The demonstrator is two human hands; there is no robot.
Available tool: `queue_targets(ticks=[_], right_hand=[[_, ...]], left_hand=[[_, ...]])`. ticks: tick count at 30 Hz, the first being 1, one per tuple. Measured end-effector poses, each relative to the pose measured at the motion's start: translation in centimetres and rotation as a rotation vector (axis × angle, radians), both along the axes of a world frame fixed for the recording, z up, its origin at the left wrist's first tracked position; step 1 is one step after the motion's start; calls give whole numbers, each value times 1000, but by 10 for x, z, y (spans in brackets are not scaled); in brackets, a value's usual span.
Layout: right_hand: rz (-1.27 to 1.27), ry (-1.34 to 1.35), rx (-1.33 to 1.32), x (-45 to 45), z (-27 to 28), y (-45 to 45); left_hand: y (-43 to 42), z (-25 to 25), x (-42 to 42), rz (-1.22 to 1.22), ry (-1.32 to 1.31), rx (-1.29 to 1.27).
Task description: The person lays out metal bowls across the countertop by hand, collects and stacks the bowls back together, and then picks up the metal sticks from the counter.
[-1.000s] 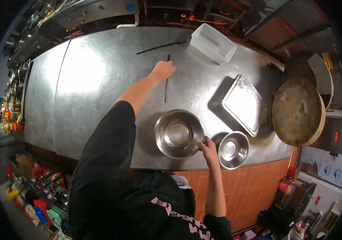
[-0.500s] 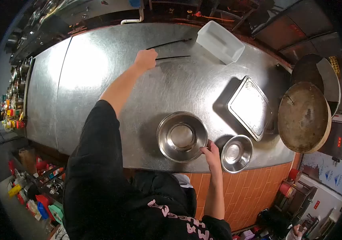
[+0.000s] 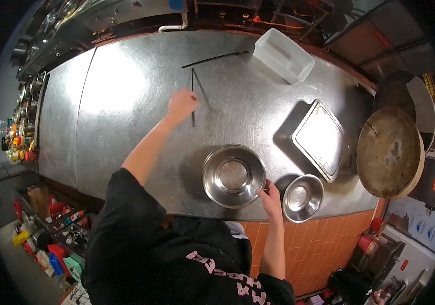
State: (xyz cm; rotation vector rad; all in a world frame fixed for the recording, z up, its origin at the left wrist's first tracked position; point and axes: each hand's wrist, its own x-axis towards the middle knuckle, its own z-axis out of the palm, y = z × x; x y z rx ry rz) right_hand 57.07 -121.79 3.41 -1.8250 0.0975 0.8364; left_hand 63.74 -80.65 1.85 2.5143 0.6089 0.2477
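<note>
My left hand [image 3: 181,105] is raised over the steel table with its fingers closed on a slim black chopstick [image 3: 193,81], which points from front to back. Behind it, a second black chopstick [image 3: 212,60] lies slantwise on the tabletop. My right hand [image 3: 271,200] grips the near right rim of a round steel bowl [image 3: 212,190], thumb over the edge. The bowl stands upright at the near side of the table, and I see nothing in it. Just right of that hand is a smaller steel bowl [image 3: 291,209].
A rectangular steel pan [image 3: 320,140] rests to the right on the steel table [image 3: 126,137]. A translucent plastic bin [image 3: 283,57] stands at the back edge. Large worn woks [image 3: 390,152] occupy the right end. Shelves with bottles and utensils line the left.
My left hand has come nearer and turned the chopstick from sideways to front-to-back. The other chopstick stays on the table. My right hand keeps its hold on the bowl.
</note>
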Motion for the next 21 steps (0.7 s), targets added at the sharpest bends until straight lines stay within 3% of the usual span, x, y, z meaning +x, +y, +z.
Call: queue_targets(ticks=[2,6,11,14,15,17,18,20,21], right_hand=[[4,-13,12,-1,-6,-3],[49,-85,17,-2,-7,-3],[7,-34,-3,-3,1,1],[4,-28,30,-6,-2,0],[-7,-30,66,-7,-3,-1],[-10,-28,76,-7,-3,-1],[-8,-26,90,-8,-2,0],[-22,-13,89,-9,0,0],[-27,-5,95,-9,2,1]], left_hand=[[-12,-3,31,73,261,-218],[-29,-12,72,111,252,-173],[-7,-24,128,221,216,-394],[32,-70,172,145,289,-463],[28,-61,170,139,292,-466],[16,-21,159,130,15,-226],[13,-15,159,123,17,-230],[11,-11,155,0,133,246],[10,-12,154,-6,133,247]])
